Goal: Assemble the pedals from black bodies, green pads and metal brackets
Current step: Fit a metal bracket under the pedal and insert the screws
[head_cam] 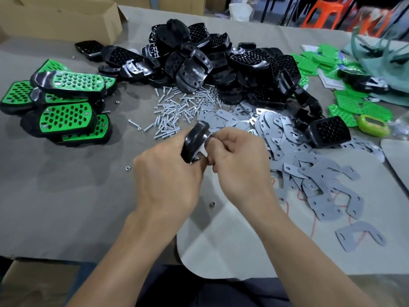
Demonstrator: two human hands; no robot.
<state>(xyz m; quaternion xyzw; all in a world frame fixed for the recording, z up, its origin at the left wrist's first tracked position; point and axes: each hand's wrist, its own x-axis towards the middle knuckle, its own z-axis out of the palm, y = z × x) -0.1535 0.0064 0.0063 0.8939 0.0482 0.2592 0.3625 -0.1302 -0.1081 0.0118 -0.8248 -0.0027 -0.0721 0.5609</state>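
My left hand (168, 173) grips a black pedal body (195, 141) on edge above the middle of the table. My right hand (239, 158) pinches at the body's right side, where a sliver of metal bracket (204, 147) shows; the fingertips hide the contact. A heap of black bodies (210, 63) fills the far middle. Loose green pads (354, 103) lie at the right. Grey metal brackets (309, 165) spread to the right of my hands. Several finished pedals (66, 116) with green pads are stacked at the left.
A scatter of screws and nuts (177, 109) lies just beyond my hands, with single nuts (212, 204) on the table near me. Cardboard boxes (55, 16) stand at the far left. A green bag (387, 63) sits at the far right. A green-yellow tape holder (374, 125) lies nearby.
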